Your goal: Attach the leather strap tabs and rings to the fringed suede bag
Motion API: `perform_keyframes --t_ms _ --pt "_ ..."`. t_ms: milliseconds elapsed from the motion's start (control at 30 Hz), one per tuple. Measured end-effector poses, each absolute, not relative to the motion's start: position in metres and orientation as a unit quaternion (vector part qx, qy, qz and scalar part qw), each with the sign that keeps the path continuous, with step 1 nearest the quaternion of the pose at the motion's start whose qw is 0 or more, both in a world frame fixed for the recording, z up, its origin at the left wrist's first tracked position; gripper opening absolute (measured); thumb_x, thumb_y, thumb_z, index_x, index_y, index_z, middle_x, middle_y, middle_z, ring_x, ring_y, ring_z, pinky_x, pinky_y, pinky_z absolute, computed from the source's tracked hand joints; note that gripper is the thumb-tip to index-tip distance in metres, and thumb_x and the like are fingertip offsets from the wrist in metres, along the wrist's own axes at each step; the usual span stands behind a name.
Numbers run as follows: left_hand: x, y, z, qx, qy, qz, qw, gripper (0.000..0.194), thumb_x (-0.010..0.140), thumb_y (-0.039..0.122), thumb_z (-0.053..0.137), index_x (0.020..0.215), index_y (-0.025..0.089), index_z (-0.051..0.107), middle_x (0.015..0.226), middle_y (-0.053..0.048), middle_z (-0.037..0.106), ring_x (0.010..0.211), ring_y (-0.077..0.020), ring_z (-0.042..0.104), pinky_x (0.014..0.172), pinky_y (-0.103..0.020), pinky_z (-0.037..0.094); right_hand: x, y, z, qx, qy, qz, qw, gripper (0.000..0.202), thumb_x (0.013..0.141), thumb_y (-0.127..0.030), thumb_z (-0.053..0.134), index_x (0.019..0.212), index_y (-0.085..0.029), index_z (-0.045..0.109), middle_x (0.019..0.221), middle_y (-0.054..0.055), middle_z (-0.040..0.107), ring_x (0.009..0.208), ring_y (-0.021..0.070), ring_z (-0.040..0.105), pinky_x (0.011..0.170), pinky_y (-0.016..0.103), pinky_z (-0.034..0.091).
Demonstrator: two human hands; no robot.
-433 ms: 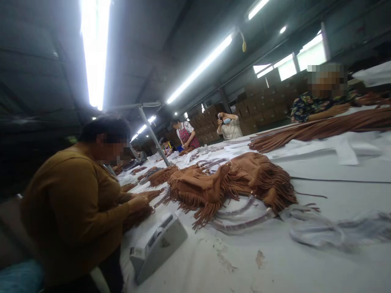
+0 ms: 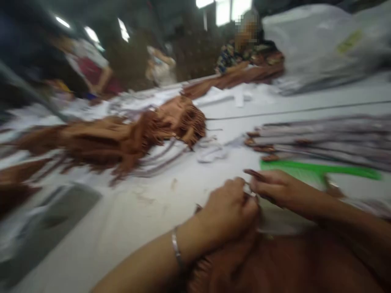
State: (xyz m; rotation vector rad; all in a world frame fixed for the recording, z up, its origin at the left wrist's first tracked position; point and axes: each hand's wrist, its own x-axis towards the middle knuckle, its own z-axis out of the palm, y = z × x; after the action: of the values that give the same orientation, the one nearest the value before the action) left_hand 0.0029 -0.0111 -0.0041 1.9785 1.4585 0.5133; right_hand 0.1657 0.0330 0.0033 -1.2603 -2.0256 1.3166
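My left hand (image 2: 229, 209), with a silvery bracelet at its wrist, is closed on the upper part of a brown fringed bag (image 2: 293, 260) close to me. A shiny metal ring (image 2: 249, 189) shows between my two hands. My right hand (image 2: 276, 187) pinches a thin brown strap (image 2: 254, 175) beside that ring; one end of the strap sticks out past the fingertips. Motion blur hides how strap and ring are joined. Just behind my right hand lies a green comb (image 2: 317, 166).
Plastic-wrapped handles (image 2: 320, 138) lie at right. Brown fringed bags (image 2: 122, 136) are piled at left on the white table (image 2: 146, 215). A grey box-like device (image 2: 58, 228) stands front left. A big plastic bag (image 2: 308, 44) sits at back right. Several people work beyond.
The view has swung right and down, bringing both my hands and the bag in front of me into sight. The nearby co-worker at left has left the view.
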Motion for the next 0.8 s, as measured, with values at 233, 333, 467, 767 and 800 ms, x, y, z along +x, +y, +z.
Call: perform_keyframes --t_ms 233,333,467,767,800 --pt "-0.006 0.006 -0.02 0.774 0.525 0.169 0.311 0.021 0.082 0.038 0.049 0.091 0.019 0.055 0.078 -0.003 0.06 0.069 -0.0157 0.056 0.062 -0.025 0.042 0.167 0.041 -0.015 -0.447 -0.575 0.656 0.199 0.02 0.078 -0.027 0.054 0.067 -0.013 0.046 0.049 -0.008 0.034 0.038 0.0031 0.026 0.036 0.017 0.016" --pt "-0.006 0.002 -0.016 0.776 0.54 0.143 0.292 0.02 0.083 0.037 0.047 0.085 0.019 0.054 0.073 -0.002 0.059 0.064 -0.0146 0.053 0.059 -0.025 0.039 0.168 0.037 -0.017 -0.424 -0.578 0.67 0.191 0.022 0.079 -0.03 0.056 0.07 -0.012 0.047 0.052 -0.007 0.037 0.038 0.0025 0.026 0.035 0.015 0.018" --pt "-0.004 0.004 -0.019 0.786 0.559 0.102 0.244 0.023 0.085 0.039 0.044 0.079 0.018 0.052 0.073 -0.002 0.058 0.064 -0.0146 0.053 0.059 -0.025 0.037 0.167 0.036 -0.02 -0.441 -0.577 0.66 0.191 0.023 0.084 -0.027 0.054 0.069 -0.012 0.046 0.05 -0.007 0.036 0.039 0.0023 0.028 0.035 0.012 0.02" --pt "-0.007 0.003 -0.035 0.836 0.525 0.111 0.116 0.026 0.084 0.041 0.047 0.07 0.019 0.049 0.06 0.001 0.051 0.05 -0.0116 0.043 0.052 -0.025 0.027 0.163 0.037 -0.026 -0.481 -0.54 0.661 0.199 0.019 0.084 -0.013 0.053 0.067 -0.011 0.047 0.047 -0.005 0.039 0.035 0.0021 0.03 0.032 0.014 0.019" --pt "-0.007 0.004 -0.036 0.836 0.524 0.117 0.113 0.026 0.084 0.04 0.047 0.07 0.019 0.049 0.059 0.001 0.051 0.049 -0.0112 0.042 0.051 -0.025 0.027 0.164 0.039 -0.026 -0.483 -0.541 0.661 0.193 0.018 0.084 -0.012 0.053 0.067 -0.011 0.048 0.048 -0.005 0.041 0.035 0.0022 0.031 0.032 0.014 0.02"
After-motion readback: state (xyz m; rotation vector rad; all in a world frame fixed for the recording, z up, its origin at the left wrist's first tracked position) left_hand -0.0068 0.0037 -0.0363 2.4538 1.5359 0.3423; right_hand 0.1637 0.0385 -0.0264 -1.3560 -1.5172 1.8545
